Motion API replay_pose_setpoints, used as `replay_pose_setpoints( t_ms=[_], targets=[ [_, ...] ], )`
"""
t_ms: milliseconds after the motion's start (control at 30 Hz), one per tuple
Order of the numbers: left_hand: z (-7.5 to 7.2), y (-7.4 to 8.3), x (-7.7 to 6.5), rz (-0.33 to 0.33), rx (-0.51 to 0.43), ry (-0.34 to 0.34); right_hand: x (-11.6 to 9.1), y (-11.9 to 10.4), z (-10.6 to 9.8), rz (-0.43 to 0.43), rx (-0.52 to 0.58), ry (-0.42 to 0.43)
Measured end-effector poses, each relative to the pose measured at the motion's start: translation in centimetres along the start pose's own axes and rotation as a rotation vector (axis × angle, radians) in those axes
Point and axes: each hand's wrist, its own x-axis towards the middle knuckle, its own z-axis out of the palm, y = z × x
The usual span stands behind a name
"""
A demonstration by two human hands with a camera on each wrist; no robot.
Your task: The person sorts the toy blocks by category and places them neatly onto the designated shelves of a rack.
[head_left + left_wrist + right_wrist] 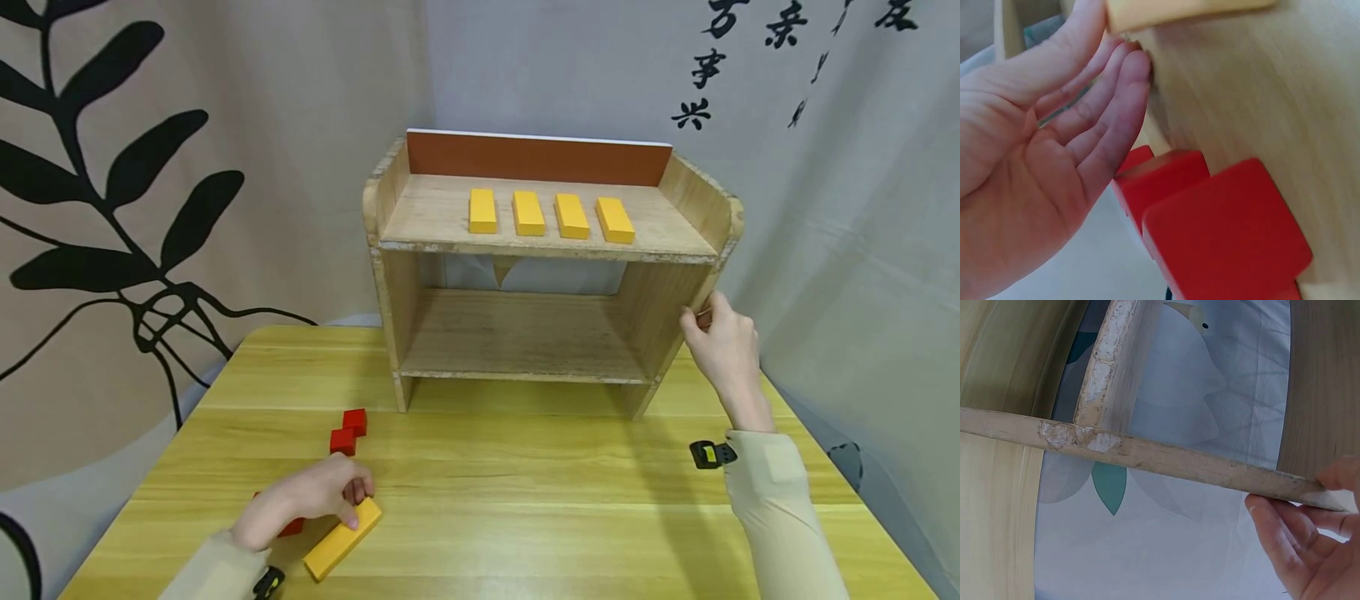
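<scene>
Yellow blocks (333, 552) and red blocks (342, 442) show, the tan shelf (525, 337) perhaps grained.

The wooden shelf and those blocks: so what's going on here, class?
A person's left hand pinches a long yellow block at the near left of the table, with red blocks close by. Their right hand grips the side panel of the wooden shelf. Four other yellow blocks lie spaced in a row on the shelf's upper level.

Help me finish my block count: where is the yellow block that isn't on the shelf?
In the head view, the yellow block is at lower left, held by the left hand, just right of a partly hidden red block.
</scene>
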Motion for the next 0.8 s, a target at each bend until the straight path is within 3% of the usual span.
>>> replay_pose_setpoints(
  t_ms=[267,467,633,800],
  targets=[
    [0.24,-0.08,1.02,0.053,0.065,0.073,0.04,0.0,0.06,0.0,0.0,-0.001],
    [0.02,0.0,0.81,-0.031,-0.055,0.01,0.03,0.02,0.06,-0.005,0.003,0.005],
    [0.15,0.18,0.73,-0.078,-0.056,0.002,0.05,0.07,0.02,-0.003,0.001,0.003],
    [0.44,0.14,0.97,-0.002,0.039,0.05,0.04,0.08,0.02,-0.004,0.0,0.003]
  ],
)
